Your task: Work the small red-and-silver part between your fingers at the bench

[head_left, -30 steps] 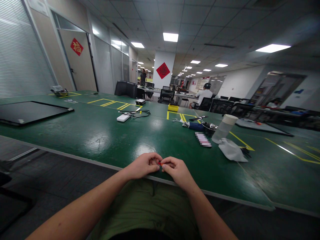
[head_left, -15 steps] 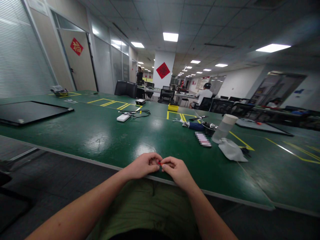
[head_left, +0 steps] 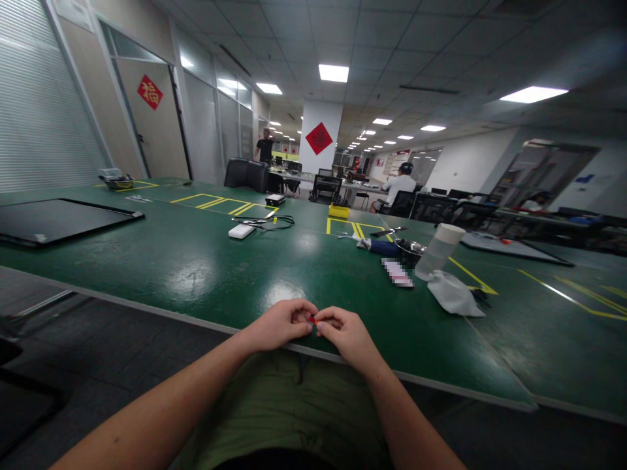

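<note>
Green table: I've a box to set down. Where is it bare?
Bare: the stretch between the black board, the white pack and the left hand and right hand pinching a red piece. Crowded: rightward, around the cup and cloth.

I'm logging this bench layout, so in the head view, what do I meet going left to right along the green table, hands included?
black tray → white box → left hand → red piece → right hand → card → bottle
</note>
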